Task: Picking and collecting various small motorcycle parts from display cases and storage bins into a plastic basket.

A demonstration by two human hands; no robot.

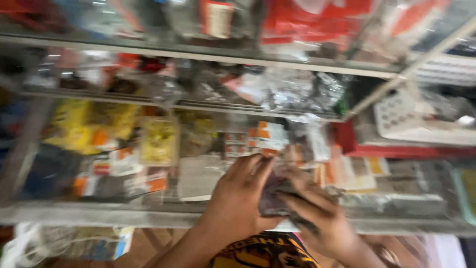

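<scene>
The picture is blurred by motion. My left hand [240, 196] and my right hand [317, 213] are together at the lower middle, both closed around a small dark object [272, 196], possibly a packet or pouch; its kind is unclear. The hands are held in front of the edge of a glass shelf unit [148, 216], near small orange-and-white boxes [265, 136].
Glass shelves hold many packets: yellow bags [158, 141] at left, silvery wrapped packs [297, 92] in the middle, red packs [317, 20] on top. A white tray-like item [411, 121] lies at right. A plastic bag [74, 243] sits at the lower left.
</scene>
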